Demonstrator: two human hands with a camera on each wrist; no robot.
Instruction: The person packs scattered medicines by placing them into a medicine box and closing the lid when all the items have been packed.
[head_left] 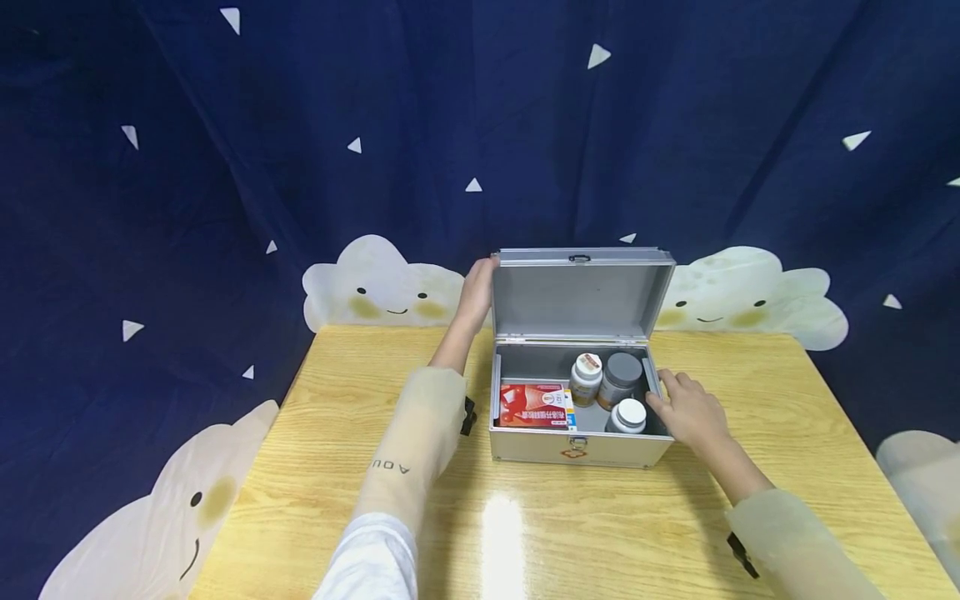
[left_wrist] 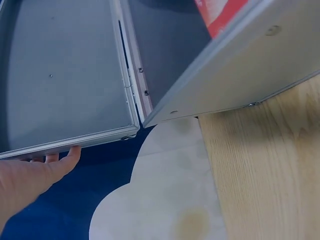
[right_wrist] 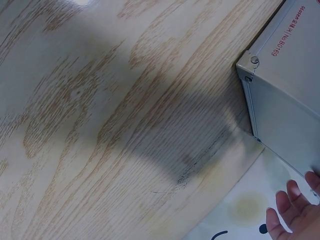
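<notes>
An aluminium first-aid case (head_left: 534, 447) stands on the wooden table with its lid (head_left: 570, 300) raised. My left hand (head_left: 476, 292) holds the lid at its upper left side; in the left wrist view, that hand (left_wrist: 35, 177) lies along the lid's edge, some fingers partly hidden behind it. Against the case's right wall rests my right hand (head_left: 692, 408), fingers loosely extended; the right wrist view has its fingers (right_wrist: 289, 200) beside the wall. Inside are a red medicine box (head_left: 528, 407), a white bottle (head_left: 585, 382), a grey-capped bottle (head_left: 622, 373) and another white bottle (head_left: 627, 414).
The wooden table (head_left: 360, 375) extends to both sides and in front of the case. Behind it hangs a dark blue curtain (head_left: 420, 108) with white triangles and smiling clouds. A latch (head_left: 577, 443) sits on the case's front.
</notes>
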